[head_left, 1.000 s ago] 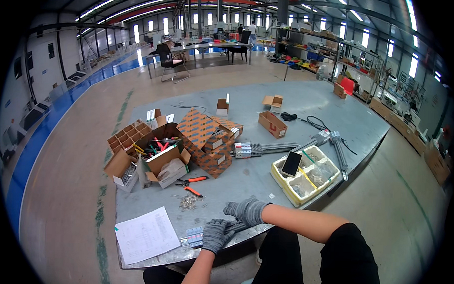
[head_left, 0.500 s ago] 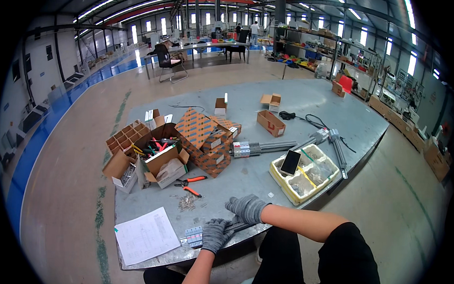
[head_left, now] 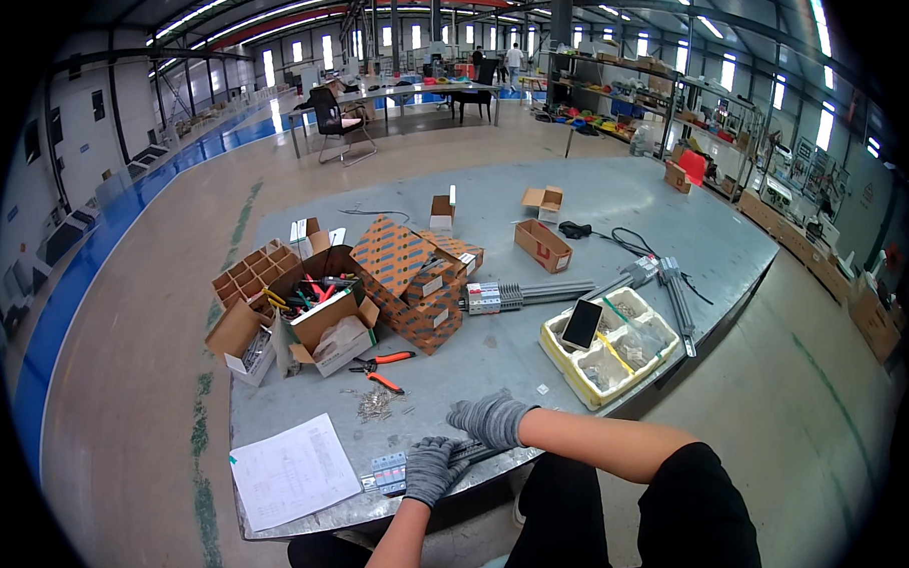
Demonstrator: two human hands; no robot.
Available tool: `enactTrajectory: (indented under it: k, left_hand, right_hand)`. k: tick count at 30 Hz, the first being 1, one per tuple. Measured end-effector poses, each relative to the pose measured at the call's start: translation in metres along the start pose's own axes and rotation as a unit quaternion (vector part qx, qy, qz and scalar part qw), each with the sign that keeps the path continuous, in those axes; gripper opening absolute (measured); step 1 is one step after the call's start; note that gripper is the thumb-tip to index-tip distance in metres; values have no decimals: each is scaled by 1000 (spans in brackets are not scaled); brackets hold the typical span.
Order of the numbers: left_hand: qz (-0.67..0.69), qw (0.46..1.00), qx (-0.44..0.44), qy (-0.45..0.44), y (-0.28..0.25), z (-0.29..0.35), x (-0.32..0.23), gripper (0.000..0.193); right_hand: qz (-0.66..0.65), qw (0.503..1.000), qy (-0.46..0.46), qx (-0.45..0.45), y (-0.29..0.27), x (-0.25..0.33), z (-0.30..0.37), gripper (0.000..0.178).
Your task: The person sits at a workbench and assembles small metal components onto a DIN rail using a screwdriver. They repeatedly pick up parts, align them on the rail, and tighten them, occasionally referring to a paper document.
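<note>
At the near edge of the table, my left hand (head_left: 435, 470), in a grey knitted glove, is closed round a mounting rail of dark terminal blocks (head_left: 478, 452). A row of light grey circuit breakers (head_left: 389, 473) on the same rail shows to the left of that hand. Just above and to the right, my right hand (head_left: 492, 421), gloved alike, bends over the blocks with its fingers together. Whatever its fingertips pinch is hidden. Small metal screws or pins (head_left: 375, 405) lie in a loose pile beyond my hands, beside orange-handled pliers (head_left: 383, 370).
Printed sheets (head_left: 296, 473) lie at left. Open cartons of tools (head_left: 323, 324) and patterned boxes (head_left: 410, 282) stand behind. A foam tray (head_left: 612, 348) of small parts, with a phone (head_left: 582, 325) on it, sits at right. Finished rail assemblies (head_left: 534, 294) lie farther back.
My right hand has shifted very slightly to the left over the blocks. My left hand and the rail look unmoved.
</note>
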State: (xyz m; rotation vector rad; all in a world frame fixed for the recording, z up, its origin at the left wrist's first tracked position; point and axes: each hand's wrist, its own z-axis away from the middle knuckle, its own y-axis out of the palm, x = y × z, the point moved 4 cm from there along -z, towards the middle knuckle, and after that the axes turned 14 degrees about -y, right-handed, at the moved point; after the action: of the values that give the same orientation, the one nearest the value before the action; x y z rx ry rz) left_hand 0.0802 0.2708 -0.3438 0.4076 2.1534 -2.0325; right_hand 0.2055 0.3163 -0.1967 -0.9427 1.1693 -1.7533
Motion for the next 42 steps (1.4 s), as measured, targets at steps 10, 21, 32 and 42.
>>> enactTrajectory:
  k: [10,21,32,42]
  left_hand:
    - [6,1000,-6,4,-4,2,-2,54]
    - [15,1000,-14,0,-4,3,1,53]
    - [5,1000,5,-7,-4,4,4,55]
    - [4,1000,-11,6,-6,5,1,52]
  right_hand:
    - [-20,998,49,25,10,-11,-9,44]
    - [-17,998,52,30,6,-9,-10,46]
    - [-2,999,31,-12,-13,9,-1,49]
    - [-3,999,31,17,-3,0,-10,49]
